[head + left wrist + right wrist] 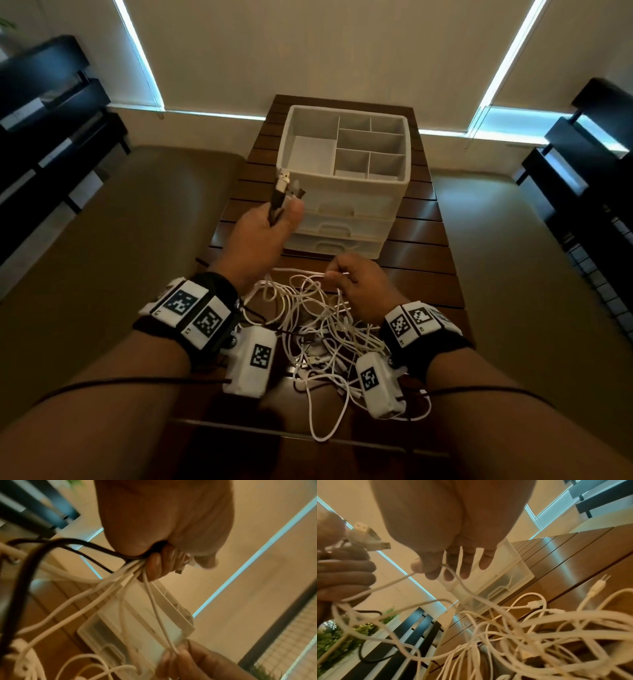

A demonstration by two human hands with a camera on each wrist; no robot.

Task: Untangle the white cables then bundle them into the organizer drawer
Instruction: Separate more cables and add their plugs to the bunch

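Observation:
A tangle of white cables point(318, 339) lies on the wooden table point(428, 240) between my wrists. My left hand point(263, 229) is raised in front of the organizer and grips a bunch of cable ends point(126, 572), white and black, with USB plugs point(283, 181) sticking up past the thumb. My right hand point(356, 284) hovers over the pile and pinches one white strand point(453, 574) between thumb and fingers. The white organizer point(346, 178) stands behind, its top tray open with divided compartments, all drawers below shut.
Dark shelving units point(51, 130) stand at the left and at the right point(589, 164). The table is narrow, with floor on both sides. A loose plug point(597, 584) lies on the table to the right of the pile. A green plant point(337, 635) shows low in the right wrist view.

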